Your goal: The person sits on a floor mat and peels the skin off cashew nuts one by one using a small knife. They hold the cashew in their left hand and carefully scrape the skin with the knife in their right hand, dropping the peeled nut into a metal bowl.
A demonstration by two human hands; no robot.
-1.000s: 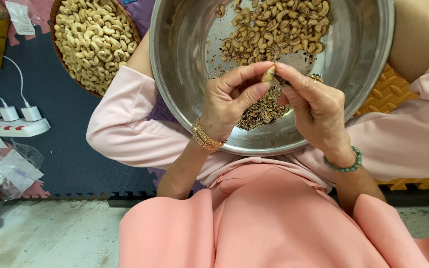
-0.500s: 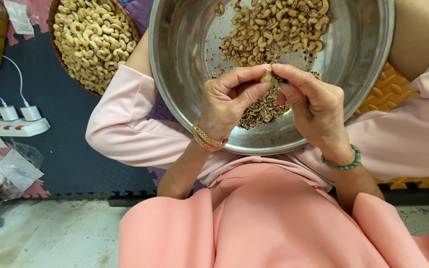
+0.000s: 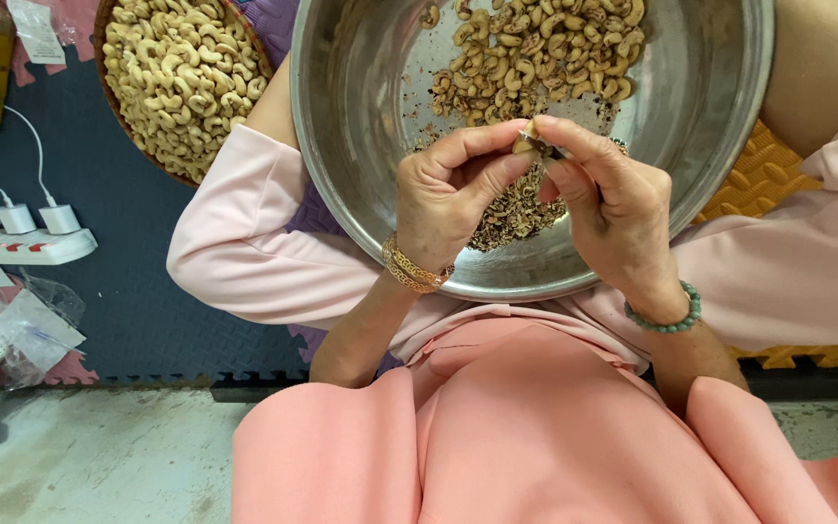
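Observation:
A large steel bowl (image 3: 361, 116) rests on my lap, with unpeeled brown cashews (image 3: 535, 49) heaped at its far side and a pile of brown skins (image 3: 516, 209) near its front. My left hand (image 3: 448, 199), with gold bangles on the wrist, pinches a single cashew nut (image 3: 526, 136) over the bowl. My right hand (image 3: 613, 209), with a green bead bracelet, holds a small dark blade (image 3: 547, 149) against that nut. Fingers of both hands meet at the nut.
A round basket of pale peeled cashews (image 3: 181, 78) stands at the upper left on dark foam mats (image 3: 138, 291). A white power strip (image 3: 31, 243) with plugged chargers and plastic bags (image 3: 31, 325) lie at the left. Orange mat (image 3: 758, 180) at the right.
Both hands have stayed over the bowl; the fingers have shifted slightly around the nut, turning it against the blade.

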